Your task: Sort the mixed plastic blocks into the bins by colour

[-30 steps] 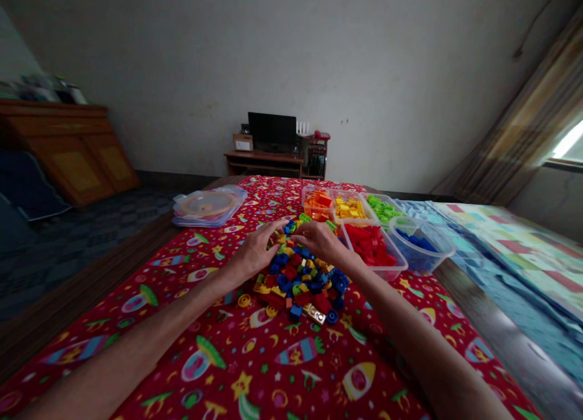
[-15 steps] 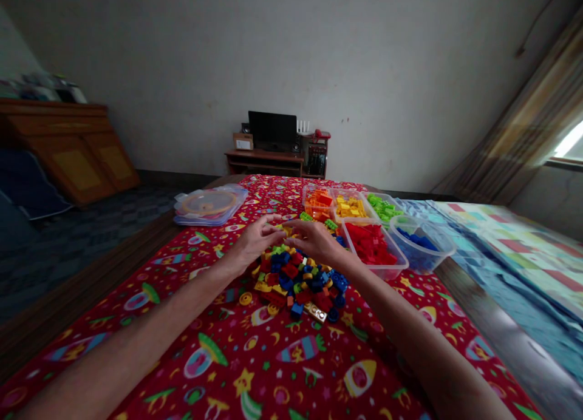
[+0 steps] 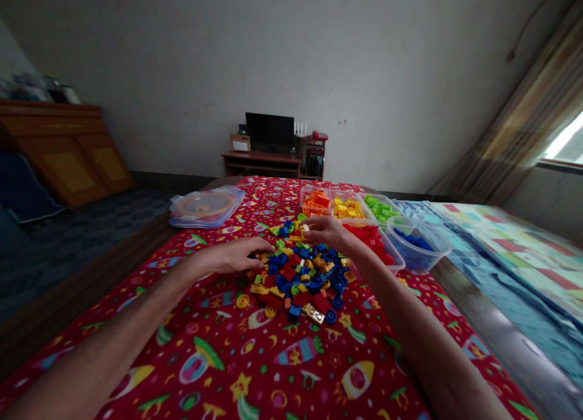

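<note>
Far L: wood cabinet (image 3: 73, 159), then stack of clear lids (image 3: 207, 206) on red cloth (image 3: 255, 356), rocket/star print. L hand (image 3: 241, 254) at L edge of brick pile (image 3: 296, 274), palm down, fingers curved, thumb parted from them. Behind, on desk (image 3: 259, 159): box (image 3: 241, 138) w/ white label (image 3: 240, 146), too small to read; next to it, dark monitor (image 3: 269, 132). Pile = mixed colours, mid-cloth, between forearms. R hand (image 3: 328, 230) above pile's far side, thumb + fingertips pinching a pale yellow brick (image 3: 305, 228). R of pile: clear tubs (image 3: 416, 263) w/ orange, yellow, red, green, blue bricks, sorted by colour. Far R: bed (image 3: 501, 250), curtain (image 3: 510, 141).
</note>
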A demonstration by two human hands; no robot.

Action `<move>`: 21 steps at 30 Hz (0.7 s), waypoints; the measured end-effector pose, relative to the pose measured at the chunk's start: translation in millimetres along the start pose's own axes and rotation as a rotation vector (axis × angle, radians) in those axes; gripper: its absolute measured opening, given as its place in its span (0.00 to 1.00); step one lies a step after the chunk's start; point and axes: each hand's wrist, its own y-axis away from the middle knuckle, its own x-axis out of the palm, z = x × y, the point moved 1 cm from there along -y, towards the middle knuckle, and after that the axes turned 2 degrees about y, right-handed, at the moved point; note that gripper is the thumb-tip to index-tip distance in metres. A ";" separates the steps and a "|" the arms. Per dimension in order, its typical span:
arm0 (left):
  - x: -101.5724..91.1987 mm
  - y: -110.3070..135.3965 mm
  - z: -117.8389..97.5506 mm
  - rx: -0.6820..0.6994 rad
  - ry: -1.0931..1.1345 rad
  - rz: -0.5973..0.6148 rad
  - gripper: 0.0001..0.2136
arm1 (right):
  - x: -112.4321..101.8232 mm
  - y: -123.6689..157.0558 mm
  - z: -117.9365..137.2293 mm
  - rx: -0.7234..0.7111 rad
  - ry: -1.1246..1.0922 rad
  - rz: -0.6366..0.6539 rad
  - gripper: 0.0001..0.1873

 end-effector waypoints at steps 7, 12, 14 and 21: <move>3.3 -7.4 -11.0 -0.057 -0.078 -0.111 0.12 | -22.6 10.8 12.6 0.120 0.164 0.040 0.16; 2.2 -7.0 -9.2 -0.029 -0.052 -0.149 0.10 | -70.4 15.6 12.7 0.065 0.407 -0.234 0.17; 2.7 -7.1 -6.0 -0.030 -0.040 -0.182 0.10 | -88.1 15.0 8.3 0.047 0.488 -0.427 0.21; 0.5 -8.1 -1.4 -0.105 0.005 -0.297 0.12 | -112.5 4.9 -6.3 0.104 0.877 -0.789 0.24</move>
